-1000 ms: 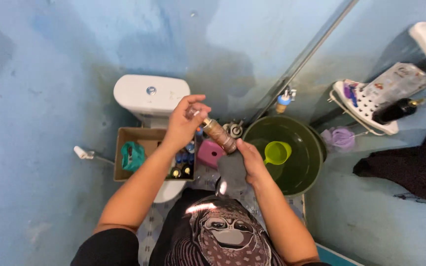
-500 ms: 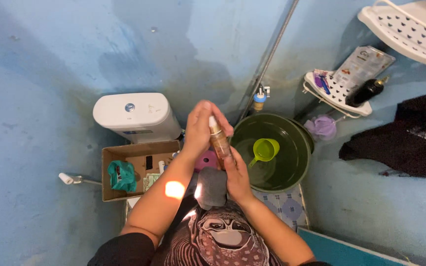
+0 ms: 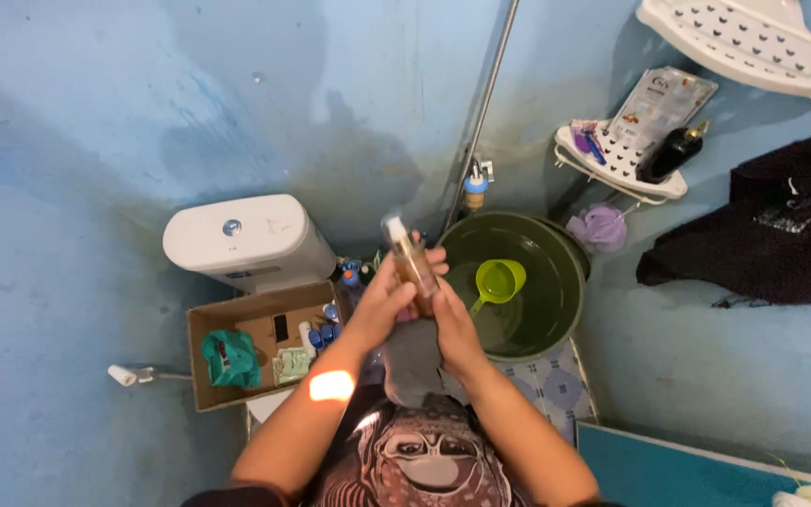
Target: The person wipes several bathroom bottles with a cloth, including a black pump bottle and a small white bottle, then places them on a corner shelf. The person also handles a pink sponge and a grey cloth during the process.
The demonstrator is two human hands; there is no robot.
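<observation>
Head view looks straight down at two bare hands meeting over a small blue-walled bathroom corner. Both hands close on one thing, a slim amber pump bottle (image 3: 411, 263) with a pale cap, which stands tilted, cap end away from the body. The left hand (image 3: 379, 302) wraps the lower body of the bottle from the left, its grip closed round it; the right hand (image 3: 450, 324) presses against the bottle from the right and slightly below, fingers (image 3: 436, 258) curled over its front. So the bottle sits between the two palms, touching both, with only its neck and cap clear above them.

Below the hands lies a grey cloth (image 3: 412, 361), partly hidden; whether it rests on the lap or on something else I cannot tell. Just right of the bottle stands a dark green basin (image 3: 556, 291) with a lime green scoop (image 3: 499, 280) inside it. To the left are a white toilet tank (image 3: 237, 239) and an open cardboard box (image 3: 208, 324) holding small items.

As a judgement: the bottle hangs in the air over hard floor and basin, held only by palm pressure. If the hands are wet or the bottle slick, it could slide out downward, landing in the basin or among the small bottles (image 3: 349, 275) by the box. The tilt also means a press on the pump could spray toward the wall.
</observation>
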